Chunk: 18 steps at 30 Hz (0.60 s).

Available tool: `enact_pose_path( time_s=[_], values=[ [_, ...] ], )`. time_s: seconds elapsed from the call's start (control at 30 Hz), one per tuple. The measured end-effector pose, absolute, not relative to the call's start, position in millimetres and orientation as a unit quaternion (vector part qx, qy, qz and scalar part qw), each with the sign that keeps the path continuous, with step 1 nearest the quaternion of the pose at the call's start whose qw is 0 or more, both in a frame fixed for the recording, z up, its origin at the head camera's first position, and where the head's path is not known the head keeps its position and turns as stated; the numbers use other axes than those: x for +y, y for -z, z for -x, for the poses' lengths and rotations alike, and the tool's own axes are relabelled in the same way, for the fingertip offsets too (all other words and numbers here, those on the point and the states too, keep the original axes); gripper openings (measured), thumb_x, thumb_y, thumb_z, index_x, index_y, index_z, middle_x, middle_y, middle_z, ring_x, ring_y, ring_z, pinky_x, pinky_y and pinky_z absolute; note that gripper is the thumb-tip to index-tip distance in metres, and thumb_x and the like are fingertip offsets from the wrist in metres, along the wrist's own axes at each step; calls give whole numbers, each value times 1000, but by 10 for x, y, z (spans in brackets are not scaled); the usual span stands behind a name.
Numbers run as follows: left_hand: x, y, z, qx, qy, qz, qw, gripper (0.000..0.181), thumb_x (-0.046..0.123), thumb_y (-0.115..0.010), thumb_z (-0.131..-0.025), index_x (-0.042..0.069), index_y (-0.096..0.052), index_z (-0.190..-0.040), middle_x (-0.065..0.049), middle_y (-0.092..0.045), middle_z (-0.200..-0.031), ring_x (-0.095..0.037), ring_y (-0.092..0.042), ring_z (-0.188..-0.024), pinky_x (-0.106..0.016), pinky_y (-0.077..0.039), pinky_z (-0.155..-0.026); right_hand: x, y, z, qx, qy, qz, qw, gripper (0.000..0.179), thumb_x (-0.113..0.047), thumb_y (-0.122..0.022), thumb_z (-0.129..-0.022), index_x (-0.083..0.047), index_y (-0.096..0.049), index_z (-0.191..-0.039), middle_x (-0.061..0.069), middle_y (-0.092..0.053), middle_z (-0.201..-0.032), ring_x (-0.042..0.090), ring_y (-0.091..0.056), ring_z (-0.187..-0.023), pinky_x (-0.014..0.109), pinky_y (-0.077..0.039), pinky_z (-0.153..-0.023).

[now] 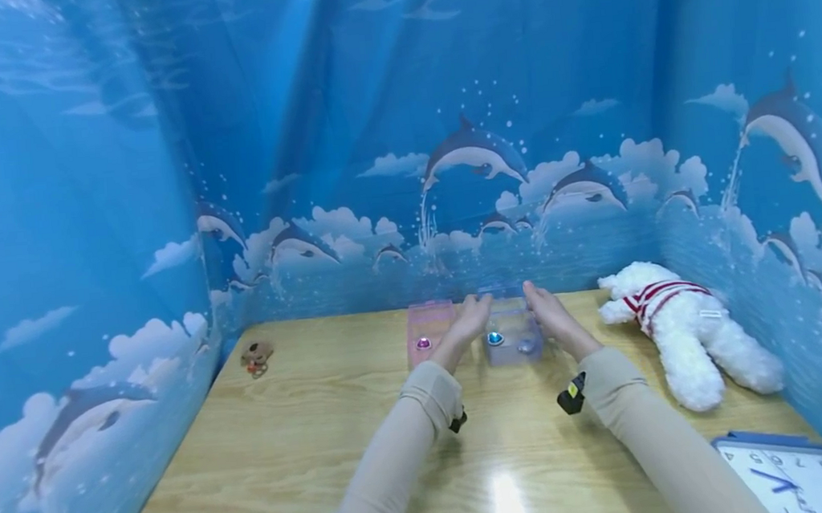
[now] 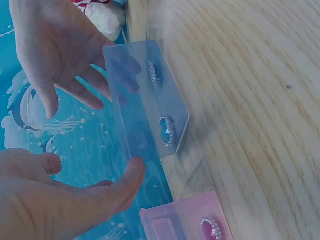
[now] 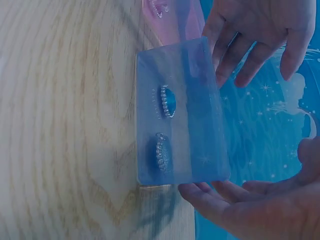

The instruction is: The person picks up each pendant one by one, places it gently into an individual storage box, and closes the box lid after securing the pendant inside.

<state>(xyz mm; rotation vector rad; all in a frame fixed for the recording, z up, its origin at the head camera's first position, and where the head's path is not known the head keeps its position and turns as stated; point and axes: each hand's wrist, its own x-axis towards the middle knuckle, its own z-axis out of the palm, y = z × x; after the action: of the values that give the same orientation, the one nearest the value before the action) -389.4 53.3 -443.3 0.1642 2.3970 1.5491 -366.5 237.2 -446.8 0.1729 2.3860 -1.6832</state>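
A clear blue plastic box (image 1: 514,353) with a blue gem and a second, paler gem on its front stands at the table's back edge. My left hand (image 1: 471,318) is at its left side and my right hand (image 1: 551,310) at its right. In the left wrist view, the left hand's fingertips (image 2: 134,167) meet or nearly meet the box's corner. Seen from the right wrist, the right hand's fingers (image 3: 202,200) lie along the box's near end. Both hands have their fingers extended, not curled round the box. Left of it is a pink box (image 1: 419,356) with a pink gem.
A white plush toy (image 1: 685,331) in a red-striped top lies on the right of the wooden table (image 1: 310,450). A blue-framed clock (image 1: 797,472) is at the near right corner. A small brown trinket (image 1: 256,356) sits far left. A dolphin-print curtain (image 1: 372,131) encloses the table.
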Motion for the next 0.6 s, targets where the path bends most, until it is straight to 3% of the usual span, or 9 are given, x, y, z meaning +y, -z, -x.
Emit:
enact_pose_path(
  time_s=[0.17,0.23,0.4,0.43,0.6],
  values=[
    [580,4461,3905,811,-569,-34,133,76,48,-46,-109,1,-25,-164,-23,-33,-169,-40,-43,-151,-52,-41,-126,2331,4477,3649,811,575,-65,88,95,-70,-16,-106,0,-2,-168,33,-25,-167,52,-33,-151,67,-40,-121],
    [587,4466,3904,810,-572,-27,126,78,50,-47,-108,2,-25,-165,-23,-32,-170,-41,-41,-153,-53,-40,-127,2310,4477,3648,813,574,-68,75,94,-69,-18,-107,-1,0,-168,33,-25,-167,52,-37,-147,66,-42,-120],
    [571,4470,3899,803,-583,-29,123,83,60,-43,-107,7,-20,-167,-23,-26,-173,-42,-38,-155,-55,-39,-127,2248,4460,3641,812,579,-61,45,91,-67,-18,-108,-6,10,-168,33,-16,-171,51,-29,-155,63,-29,-130],
    [564,4470,3898,802,-584,-34,121,82,61,-41,-108,8,-21,-167,-22,-27,-172,-41,-38,-155,-55,-39,-126,2237,4453,3636,811,581,-59,43,90,-67,-17,-108,-7,12,-168,32,-12,-173,49,-22,-159,63,-23,-132],
    [547,4453,3899,823,-557,-62,95,82,67,-25,-108,7,-38,-162,-18,-40,-168,-38,-37,-156,-54,-32,-131,2197,4437,3632,812,581,-53,27,84,-63,-6,-109,-4,-14,-168,29,-17,-173,48,-22,-160,62,-23,-133]
  ],
)
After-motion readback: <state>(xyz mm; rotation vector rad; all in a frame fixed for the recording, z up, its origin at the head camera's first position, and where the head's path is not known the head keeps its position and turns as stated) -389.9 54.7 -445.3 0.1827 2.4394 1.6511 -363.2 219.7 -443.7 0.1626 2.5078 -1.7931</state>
